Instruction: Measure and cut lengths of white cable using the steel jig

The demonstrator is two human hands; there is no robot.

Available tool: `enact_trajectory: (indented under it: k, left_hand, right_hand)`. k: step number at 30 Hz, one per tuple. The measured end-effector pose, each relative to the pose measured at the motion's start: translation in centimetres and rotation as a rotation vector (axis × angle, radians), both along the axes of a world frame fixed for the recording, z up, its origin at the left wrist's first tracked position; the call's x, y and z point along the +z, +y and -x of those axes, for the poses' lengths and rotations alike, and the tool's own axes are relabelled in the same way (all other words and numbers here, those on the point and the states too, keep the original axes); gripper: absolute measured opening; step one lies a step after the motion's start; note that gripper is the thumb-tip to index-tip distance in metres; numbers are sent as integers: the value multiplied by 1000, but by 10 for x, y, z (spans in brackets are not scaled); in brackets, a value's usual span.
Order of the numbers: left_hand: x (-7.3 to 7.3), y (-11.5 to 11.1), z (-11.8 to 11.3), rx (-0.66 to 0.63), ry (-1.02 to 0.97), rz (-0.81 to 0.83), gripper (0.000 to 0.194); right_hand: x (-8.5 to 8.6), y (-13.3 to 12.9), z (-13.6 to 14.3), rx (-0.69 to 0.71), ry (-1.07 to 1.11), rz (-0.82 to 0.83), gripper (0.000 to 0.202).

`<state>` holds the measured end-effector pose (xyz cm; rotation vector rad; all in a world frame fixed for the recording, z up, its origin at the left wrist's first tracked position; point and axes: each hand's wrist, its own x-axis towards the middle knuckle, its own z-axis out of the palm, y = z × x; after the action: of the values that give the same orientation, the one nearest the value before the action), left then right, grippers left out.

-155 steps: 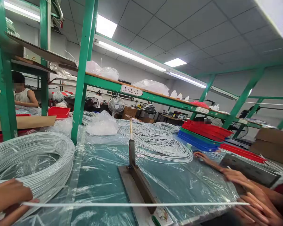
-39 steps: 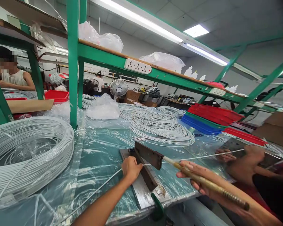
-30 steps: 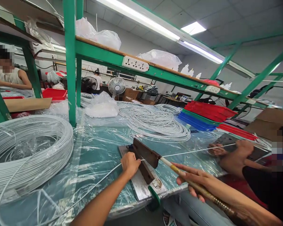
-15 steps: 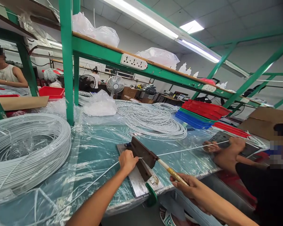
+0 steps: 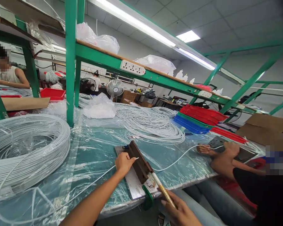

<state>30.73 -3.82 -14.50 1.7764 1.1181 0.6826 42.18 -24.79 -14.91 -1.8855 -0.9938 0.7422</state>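
My left hand (image 5: 123, 164) is closed in a pinch on a white cable (image 5: 94, 183), close to the cable's free end, beside a lever cutter (image 5: 139, 162). The cutter's dark brown blade arm is lowered onto a metal base plate (image 5: 135, 190). Its handle (image 5: 164, 190), pale with a gold-brown grip, is wrapped by the fingers of my right hand (image 5: 179, 209) near the table's front edge. A second length of white cable (image 5: 172, 164) runs from the cutter's far side to a co-worker's hand (image 5: 204, 149) on the right.
A green clamp (image 5: 147, 197) sits at the table edge below the base plate. A large cable coil (image 5: 61, 150) lies left, loose coils (image 5: 153, 122) behind. Stacked trays (image 5: 198, 117) stand back right. A green post (image 5: 70, 78) rises left of centre.
My right hand has brought the cutter's handle and blade arm down and nearer. The cable on the co-worker's side has gone from taut to slack, separate from the end in my left hand.
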Motion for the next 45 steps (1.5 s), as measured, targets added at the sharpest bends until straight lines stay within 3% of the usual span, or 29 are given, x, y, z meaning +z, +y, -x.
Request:
enact_trajectory:
  k: [2, 4, 8, 11, 14, 16, 19, 24, 29, 34, 38, 41, 43, 45]
  left_hand:
    - [-4, 6, 4, -19, -98, 32, 36]
    - [-7, 9, 12, -55, -204, 68, 37]
    - [-15, 3, 35, -152, -369, 118, 40]
    - [-20, -8, 56, -186, -437, 110, 41]
    - [-25, -19, 76, -180, -383, 17, 34]
    - [-28, -25, 86, -187, -247, -149, 27]
    - [-35, -31, 93, -227, -62, -386, 21]
    - [-48, -30, 87, -297, 73, -506, 16]
    - [-66, -19, 80, -281, 27, -548, 14]
    - [-72, -11, 74, -211, 35, -495, 13]
    - [-64, -13, 75, -153, -23, -418, 20]
    - [-54, -15, 79, -105, -163, -349, 27]
    - [-46, -14, 81, -77, -333, -243, 32]
    - [-35, -9, 83, -14, -545, -116, 38]
  right_hand:
    - [30, -1, -7, -90, 135, 13, 69]
    - [76, 2, -12, -117, 341, 82, 75]
    - [166, 29, -7, -211, 671, -128, 50]
    - [203, 71, -5, -131, 756, -332, 63]
    - [218, 123, -16, 59, 707, -375, 67]
    - [222, 159, -28, 139, 641, -345, 56]
    - [222, 212, -39, 140, 497, -301, 41]
    - [210, 286, -39, 30, 322, -231, 47]
    - [200, 329, -33, -29, 189, -94, 51]
    - [182, 349, -15, -36, 22, -61, 43]
    - [180, 330, 13, 34, -98, -253, 57]
    - [180, 273, 39, 208, -101, -321, 53]
    - [169, 219, 55, 475, -49, -229, 43]
    - [146, 165, 70, 1050, 27, 101, 35]
